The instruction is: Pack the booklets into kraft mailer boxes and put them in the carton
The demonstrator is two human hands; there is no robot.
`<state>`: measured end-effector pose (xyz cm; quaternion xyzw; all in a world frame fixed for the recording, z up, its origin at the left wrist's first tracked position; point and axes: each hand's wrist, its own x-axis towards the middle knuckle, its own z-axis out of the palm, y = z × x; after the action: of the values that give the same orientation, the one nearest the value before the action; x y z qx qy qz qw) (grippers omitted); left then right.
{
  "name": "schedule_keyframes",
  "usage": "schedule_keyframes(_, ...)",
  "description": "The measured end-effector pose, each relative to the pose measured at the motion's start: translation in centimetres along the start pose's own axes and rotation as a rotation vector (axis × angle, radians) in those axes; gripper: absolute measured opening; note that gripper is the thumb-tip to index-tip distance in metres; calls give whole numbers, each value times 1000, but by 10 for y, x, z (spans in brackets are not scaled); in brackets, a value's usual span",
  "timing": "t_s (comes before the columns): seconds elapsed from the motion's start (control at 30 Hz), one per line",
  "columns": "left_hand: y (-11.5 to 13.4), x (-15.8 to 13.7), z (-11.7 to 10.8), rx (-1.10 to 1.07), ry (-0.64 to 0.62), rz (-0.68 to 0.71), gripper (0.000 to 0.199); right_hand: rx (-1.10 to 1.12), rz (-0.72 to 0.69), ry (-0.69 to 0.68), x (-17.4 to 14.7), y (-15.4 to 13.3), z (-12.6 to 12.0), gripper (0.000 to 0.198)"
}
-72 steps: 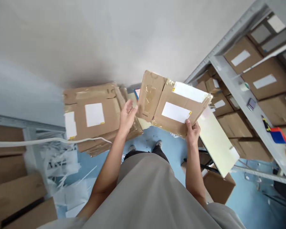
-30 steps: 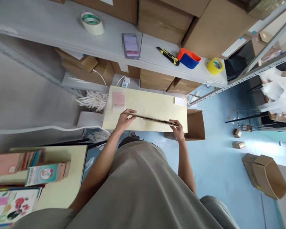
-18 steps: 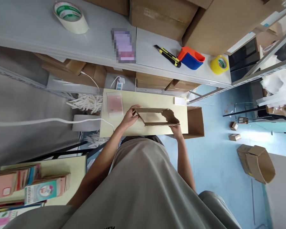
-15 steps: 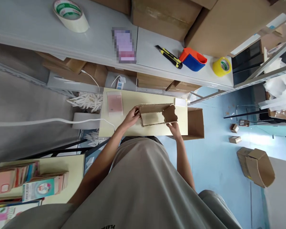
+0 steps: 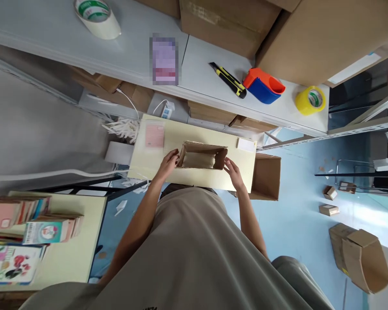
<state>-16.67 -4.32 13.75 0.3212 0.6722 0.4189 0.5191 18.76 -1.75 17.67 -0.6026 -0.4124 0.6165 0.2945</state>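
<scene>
1. From the head view, looking down past my shirt [image 5: 194, 245], I have the small brown carton [image 5: 202, 148] in front of me, over the pale yellow surface [image 5: 197, 177], its long sides running left to right; it is open upward, and pale yellow shows inside it
2. My left hand [image 5: 169, 164] is at the carton's left end, fingers bent against its edge; I cannot tell whether they pinch the cardboard
3. My right hand [image 5: 233, 171] is at the right end, fingers a little spread and the tips right by the edge; whether they touch it I cannot tell
4. On the same surface, a pink packet [image 5: 154, 134] lies beyond my left hand, and a white card [image 5: 246, 144] near the far right corner
5. Just right of the surface is a larger open box [image 5: 265, 175]
6. Above, the grey shelf [image 5: 197, 64] carries a white tape roll [image 5: 106, 25], a pixelated phone-like thing [image 5: 164, 60], a black-and-yellow cutter [image 5: 228, 80], an orange-and-blue holder [image 5: 264, 87] and a yellow tape roll [image 5: 305, 102], with closed brown boxes [image 5: 228, 26] behind
7. Low on my left, books [image 5: 43, 232] lie on another pale surface, and a white cable [image 5: 67, 173] crosses above them
8. Far right, an open carton stands on the blue floor [image 5: 297, 224]
</scene>
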Motion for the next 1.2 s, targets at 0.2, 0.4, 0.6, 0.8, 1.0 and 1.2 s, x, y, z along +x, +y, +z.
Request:
schedule_keyframes(0.2,31,-28,10,-60,-47,-75,88,-22,-33,-73,-1,-20,15,77)
schedule_keyframes(0.4,58,-26,23,-54,-66,9,92,41,-102,65,-13,-34,3,71)
schedule_keyframes(0.6,47,-6,36,54,-98,70,78,51,-65,170,-4,-22,-6,69)
schedule_keyframes(0.8,28,5,48,135,-94,32,62,-83,76,230,13,-6,-10,64)
schedule_keyframes(1.0,32,-2,45,82,-64,37,72,-42,32,194,5,-11,-21,67)
schedule_keyframes(1.2,52,-27,26,28,-308,44,74,-50,-137,19,-25,-30,-40,66)
